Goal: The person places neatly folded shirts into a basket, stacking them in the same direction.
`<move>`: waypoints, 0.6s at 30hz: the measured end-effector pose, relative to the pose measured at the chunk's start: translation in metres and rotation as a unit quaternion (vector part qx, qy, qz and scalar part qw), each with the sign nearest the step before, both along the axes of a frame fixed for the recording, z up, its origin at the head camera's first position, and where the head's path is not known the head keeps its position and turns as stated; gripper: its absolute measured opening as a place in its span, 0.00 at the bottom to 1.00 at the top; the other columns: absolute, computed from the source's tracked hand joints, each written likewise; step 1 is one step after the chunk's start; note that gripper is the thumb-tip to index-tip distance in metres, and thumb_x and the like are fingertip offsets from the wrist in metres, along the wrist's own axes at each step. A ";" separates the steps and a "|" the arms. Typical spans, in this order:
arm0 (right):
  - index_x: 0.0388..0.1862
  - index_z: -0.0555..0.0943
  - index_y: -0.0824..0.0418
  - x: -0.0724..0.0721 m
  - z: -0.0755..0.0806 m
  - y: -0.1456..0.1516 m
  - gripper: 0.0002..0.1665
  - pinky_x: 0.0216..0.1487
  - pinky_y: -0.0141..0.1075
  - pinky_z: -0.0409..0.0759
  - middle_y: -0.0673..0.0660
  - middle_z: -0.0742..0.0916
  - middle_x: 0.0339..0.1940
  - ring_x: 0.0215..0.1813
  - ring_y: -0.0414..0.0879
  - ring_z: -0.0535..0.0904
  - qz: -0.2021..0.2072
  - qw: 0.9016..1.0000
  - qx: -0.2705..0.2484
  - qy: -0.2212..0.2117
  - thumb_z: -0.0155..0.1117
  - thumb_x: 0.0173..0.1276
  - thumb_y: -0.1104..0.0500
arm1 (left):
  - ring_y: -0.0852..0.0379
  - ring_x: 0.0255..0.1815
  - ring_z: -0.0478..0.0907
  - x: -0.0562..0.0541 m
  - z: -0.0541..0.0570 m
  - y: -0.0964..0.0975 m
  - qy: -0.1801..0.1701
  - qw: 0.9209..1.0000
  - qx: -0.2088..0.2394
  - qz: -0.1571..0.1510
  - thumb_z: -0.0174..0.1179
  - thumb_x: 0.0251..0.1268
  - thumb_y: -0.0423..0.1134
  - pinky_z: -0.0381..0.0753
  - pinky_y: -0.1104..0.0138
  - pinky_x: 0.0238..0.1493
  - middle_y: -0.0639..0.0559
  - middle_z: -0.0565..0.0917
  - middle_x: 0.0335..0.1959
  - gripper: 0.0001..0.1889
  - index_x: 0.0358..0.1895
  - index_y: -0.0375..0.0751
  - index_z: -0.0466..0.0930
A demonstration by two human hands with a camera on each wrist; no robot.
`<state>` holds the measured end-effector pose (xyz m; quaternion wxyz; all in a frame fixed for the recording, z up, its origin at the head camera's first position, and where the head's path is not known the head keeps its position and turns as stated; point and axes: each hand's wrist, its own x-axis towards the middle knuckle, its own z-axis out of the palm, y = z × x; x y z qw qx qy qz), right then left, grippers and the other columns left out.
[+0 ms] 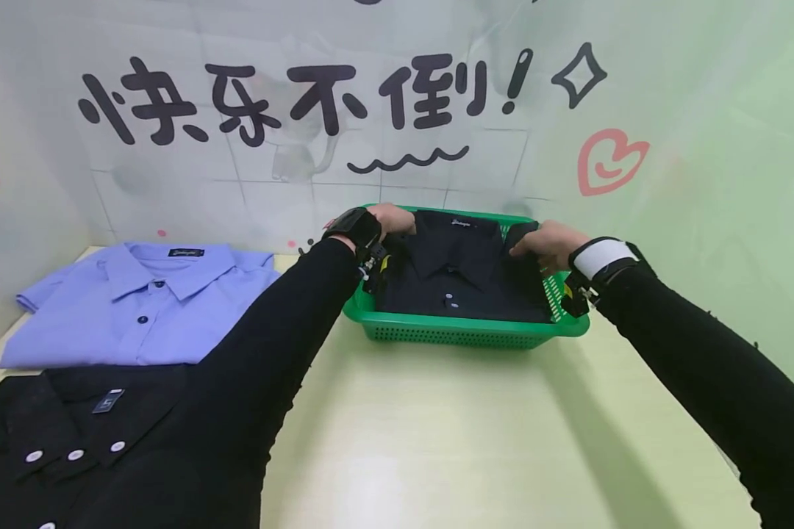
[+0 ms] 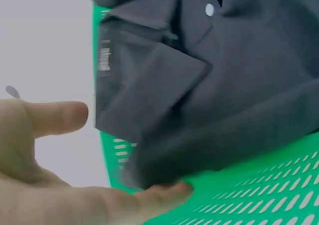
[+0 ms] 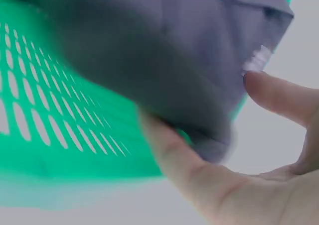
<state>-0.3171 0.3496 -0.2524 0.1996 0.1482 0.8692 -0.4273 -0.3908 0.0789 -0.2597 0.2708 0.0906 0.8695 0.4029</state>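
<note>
A folded black shirt (image 1: 450,272) with a dark collar and white buttons lies in a green plastic basket (image 1: 463,321). At the shirt's left shoulder is my left hand (image 1: 395,219). In the left wrist view its thumb stands apart from the cloth, while the straight fingers (image 2: 164,197) touch the folded edge. On the other side, my right hand (image 1: 551,244) is at the opposite shoulder. The right wrist view shows a straight finger (image 3: 172,150) against the underside of the cloth, with the thumb (image 3: 271,93) spread away from it.
To the left lies a folded light-blue shirt (image 1: 165,301) with dark buttons. Nearer, another black shirt (image 1: 86,419) with white buttons is partly covered by my left arm. A printed wall sheet (image 1: 397,162) hangs behind the pale table (image 1: 450,441).
</note>
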 end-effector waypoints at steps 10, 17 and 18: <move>0.75 0.51 0.74 0.031 0.034 -0.025 0.42 0.64 0.58 0.68 0.72 0.59 0.74 0.67 0.70 0.62 0.040 0.998 -0.003 0.056 0.56 0.76 0.52 | 0.41 0.75 0.52 0.038 0.037 -0.022 -0.038 0.995 0.088 0.035 0.45 0.78 0.40 0.58 0.52 0.71 0.45 0.52 0.77 0.30 0.78 0.40 0.49; 0.74 0.59 0.71 0.076 0.040 -0.058 0.34 0.63 0.43 0.72 0.66 0.69 0.68 0.64 0.56 0.71 -0.029 0.966 -0.201 0.159 0.52 0.78 0.54 | 0.43 0.64 0.68 0.087 0.059 -0.057 -0.026 0.960 0.258 0.103 0.46 0.78 0.40 0.72 0.57 0.61 0.39 0.64 0.69 0.25 0.73 0.38 0.57; 0.74 0.58 0.71 0.082 0.041 -0.063 0.34 0.64 0.43 0.72 0.66 0.69 0.68 0.65 0.56 0.70 -0.031 0.960 -0.227 0.158 0.51 0.79 0.54 | 0.43 0.64 0.68 0.093 0.062 -0.062 -0.022 0.957 0.271 0.103 0.46 0.78 0.40 0.73 0.57 0.61 0.40 0.65 0.68 0.24 0.72 0.37 0.58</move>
